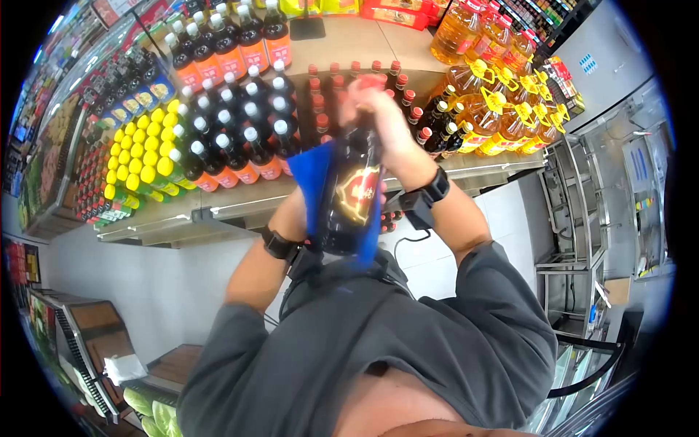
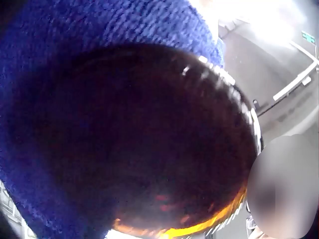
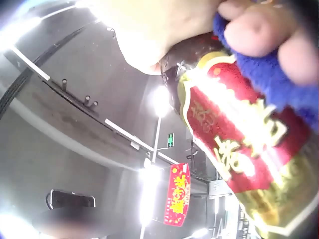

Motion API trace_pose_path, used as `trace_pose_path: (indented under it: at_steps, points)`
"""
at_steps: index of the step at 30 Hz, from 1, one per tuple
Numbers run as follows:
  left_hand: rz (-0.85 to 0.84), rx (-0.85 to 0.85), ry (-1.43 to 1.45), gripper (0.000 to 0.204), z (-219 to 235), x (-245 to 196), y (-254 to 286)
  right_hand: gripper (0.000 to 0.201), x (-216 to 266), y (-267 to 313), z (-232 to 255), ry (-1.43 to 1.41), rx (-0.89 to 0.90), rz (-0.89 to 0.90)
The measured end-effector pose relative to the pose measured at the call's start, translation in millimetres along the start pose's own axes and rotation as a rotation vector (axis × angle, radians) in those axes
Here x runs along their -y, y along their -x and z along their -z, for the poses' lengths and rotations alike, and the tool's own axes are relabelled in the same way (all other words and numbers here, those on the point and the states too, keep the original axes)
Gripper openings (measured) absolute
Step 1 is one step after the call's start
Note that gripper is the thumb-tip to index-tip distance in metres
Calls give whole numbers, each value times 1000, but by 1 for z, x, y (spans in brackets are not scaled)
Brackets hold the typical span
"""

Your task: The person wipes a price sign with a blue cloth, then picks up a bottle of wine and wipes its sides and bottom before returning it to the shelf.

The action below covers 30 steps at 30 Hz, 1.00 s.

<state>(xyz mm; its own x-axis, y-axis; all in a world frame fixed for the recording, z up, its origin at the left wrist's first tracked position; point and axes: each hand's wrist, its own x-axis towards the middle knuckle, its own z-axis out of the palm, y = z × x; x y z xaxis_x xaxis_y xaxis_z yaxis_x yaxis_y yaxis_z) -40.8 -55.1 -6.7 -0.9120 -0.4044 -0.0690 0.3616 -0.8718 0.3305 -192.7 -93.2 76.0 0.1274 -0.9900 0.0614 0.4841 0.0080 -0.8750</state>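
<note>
A dark glass bottle (image 1: pixel 349 193) with a red and gold label is held in front of the body. Blurred in the head view, my right hand (image 1: pixel 382 120) grips it round the neck near the red cap; in the right wrist view the same hand (image 3: pixel 159 30) is at the bottle's top, over the label (image 3: pixel 239 129). My left hand (image 1: pixel 295 210) holds a blue cloth (image 1: pixel 312 182) against the bottle's side, its fingers (image 3: pixel 269 37) curled over cloth and glass. In the left wrist view the bottle's dark base (image 2: pixel 139 139) lies against the cloth (image 2: pixel 114 22), covering that hand.
A display shelf (image 1: pixel 160 226) carries rows of red-capped bottles (image 1: pixel 318 102), white-capped dark bottles (image 1: pixel 251 131), yellow-capped bottles (image 1: pixel 142 149) and large oil jugs (image 1: pixel 480 116). Metal racks (image 1: pixel 575 211) stand at the right. A cable (image 1: pixel 408 240) hangs by the right wrist.
</note>
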Motion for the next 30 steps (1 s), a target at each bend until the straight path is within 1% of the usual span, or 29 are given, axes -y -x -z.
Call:
trace_pose_path:
  at_steps: [2, 3, 4, 5, 6, 7, 8, 10, 12, 14, 15, 16, 18, 20, 21, 22, 24, 25, 27, 28, 29, 30]
  points:
    - [32, -131, -23, 65, 11, 2, -4, 10, -8, 9, 0, -108, 96, -82]
    - [-77, -128, -151, 60, 19, 4, -1, 8, -24, -1, 12, -26, 120, 42]
    - [-188, -140, -285, 55, 27, 6, 1, 7, -17, 8, 6, -23, 61, 5]
    - [-297, -166, -414, 49, 35, 8, 3, 7, -17, 12, 6, -35, 56, 15]
    - [-379, -179, -539, 51, 41, 6, 9, 7, -15, 13, 7, -47, 49, 35]
    - [-418, -194, -595, 52, 47, 8, 16, 6, -12, 15, 6, -66, 29, 64]
    - [-410, -191, -627, 54, 49, 4, 17, 7, -11, 14, 10, -202, 44, 104]
    - [-360, -215, -534, 57, 57, 8, 27, 7, -10, 11, 12, -320, 36, 128]
    - [-328, -232, -439, 60, 59, 10, 33, 8, -8, 9, 12, -364, 73, 229]
    - [-303, -241, -377, 63, 59, 13, 38, 7, -15, 7, 9, -314, 71, 237]
    - [-291, -244, -355, 65, 59, 14, 39, 5, -20, 8, 4, -274, 17, 183]
    - [-278, -246, -342, 67, 58, 14, 41, 5, -33, 6, 6, -192, 75, 230]
    - [-240, -253, -316, 70, 51, 16, 44, 6, -57, 12, 1, -135, 160, 165]
    - [-227, -267, -295, 73, 35, 19, 49, 6, -65, 30, -8, -12, 238, 181]
    - [-290, -304, -285, 60, 12, 22, 53, 6, -67, 35, -10, -49, 289, 217]
    - [-298, -294, -296, 61, 6, 22, 52, 7, -68, 36, -9, -21, 316, 234]
    - [-320, -277, -317, 62, 0, 25, 52, 6, -68, 25, -4, -26, 312, 215]
    - [-326, -272, -327, 63, -1, 26, 54, 6, -65, 19, -1, -75, 258, 207]
    - [-237, -215, -344, 71, 3, 27, 58, 4, -50, 6, 3, -221, 144, 205]
    - [-197, -185, -353, 75, 7, 27, 60, 4, -44, -3, 9, -236, 145, 240]
    - [-153, -164, -215, 75, 16, 28, 59, 5, -36, -8, 14, -244, 140, 227]
    - [-155, -171, -182, 74, 14, 28, 58, 7, -33, -9, 16, -252, 137, 212]
